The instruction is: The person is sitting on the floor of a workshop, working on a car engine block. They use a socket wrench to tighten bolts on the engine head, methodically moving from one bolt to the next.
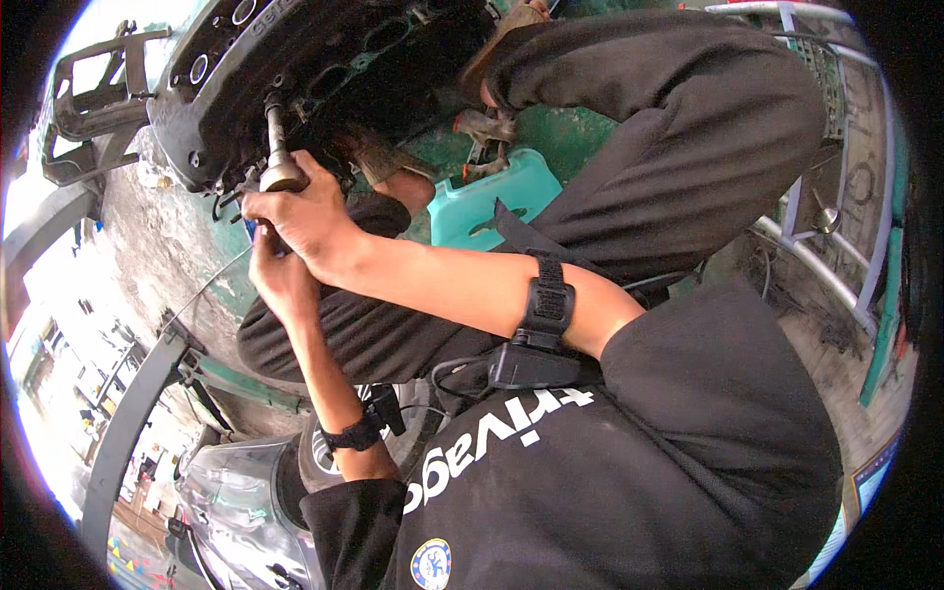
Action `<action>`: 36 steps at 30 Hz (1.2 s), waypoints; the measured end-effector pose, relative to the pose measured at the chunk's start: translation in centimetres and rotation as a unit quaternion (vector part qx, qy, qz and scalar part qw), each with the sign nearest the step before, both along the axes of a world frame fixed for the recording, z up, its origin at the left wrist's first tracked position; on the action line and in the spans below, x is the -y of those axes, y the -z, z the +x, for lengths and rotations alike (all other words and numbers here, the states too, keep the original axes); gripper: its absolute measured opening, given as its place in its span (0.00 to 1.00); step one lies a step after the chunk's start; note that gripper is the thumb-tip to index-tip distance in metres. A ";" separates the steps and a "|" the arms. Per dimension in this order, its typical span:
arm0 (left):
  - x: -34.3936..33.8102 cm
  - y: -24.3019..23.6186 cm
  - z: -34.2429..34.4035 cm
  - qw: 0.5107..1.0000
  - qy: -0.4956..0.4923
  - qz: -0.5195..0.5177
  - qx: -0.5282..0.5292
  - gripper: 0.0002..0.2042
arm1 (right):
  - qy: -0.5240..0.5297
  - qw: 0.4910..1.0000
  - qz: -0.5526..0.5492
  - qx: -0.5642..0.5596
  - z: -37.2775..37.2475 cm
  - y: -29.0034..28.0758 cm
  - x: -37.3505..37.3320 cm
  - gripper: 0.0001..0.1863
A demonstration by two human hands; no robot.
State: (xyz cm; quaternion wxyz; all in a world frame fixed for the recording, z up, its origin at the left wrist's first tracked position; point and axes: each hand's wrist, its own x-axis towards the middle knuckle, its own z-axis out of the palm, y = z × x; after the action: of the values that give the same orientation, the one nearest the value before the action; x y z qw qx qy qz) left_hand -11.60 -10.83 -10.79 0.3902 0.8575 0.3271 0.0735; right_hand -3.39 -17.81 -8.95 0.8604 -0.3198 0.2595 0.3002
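A black engine assembly (pixel 216 118) with several round ports fills the upper left. A metal socket tool with a long shaft (pixel 276 133) reaches up to its lower side. My right hand (pixel 313 218) is closed round the tool's wide lower end, with the forearm stretched across from the right. My left hand (pixel 277 270) is just below it, fingers curled up beneath the right hand around something dark, largely hidden, so I cannot make out what it holds.
My bent legs (pixel 669 147) surround a teal plastic piece (pixel 462 211) on the green floor, near a metal clamp-like object (pixel 484 128). A black bracket (pixel 93 162) sits at upper left. Metal railings (pixel 865 295) stand right; a grey frame (pixel 128 442) and silver vehicle (pixel 236 482) are at lower left.
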 end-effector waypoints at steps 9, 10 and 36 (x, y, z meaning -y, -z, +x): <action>-3.0 -3.4 -2.3 0.978 -0.101 0.185 -0.007 0.13 | 0.072 0.975 0.184 -0.100 1.7 -1.9 -0.8 0.04; -2.8 -3.6 -2.1 0.975 -0.095 0.198 -0.023 0.14 | 0.058 0.982 0.154 -0.090 2.1 -2.0 -0.8 0.05; -4.1 -6.8 2.9 0.973 -0.013 0.133 -0.188 0.11 | -0.442 0.665 -0.474 0.372 5.7 -3.1 4.7 0.53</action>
State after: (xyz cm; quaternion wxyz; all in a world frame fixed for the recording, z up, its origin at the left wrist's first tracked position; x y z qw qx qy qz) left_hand -8.67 -6.75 -3.99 0.2036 0.8959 0.3928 -0.0413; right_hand 2.30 -22.51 -5.89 0.3838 -0.8469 -0.1463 0.3378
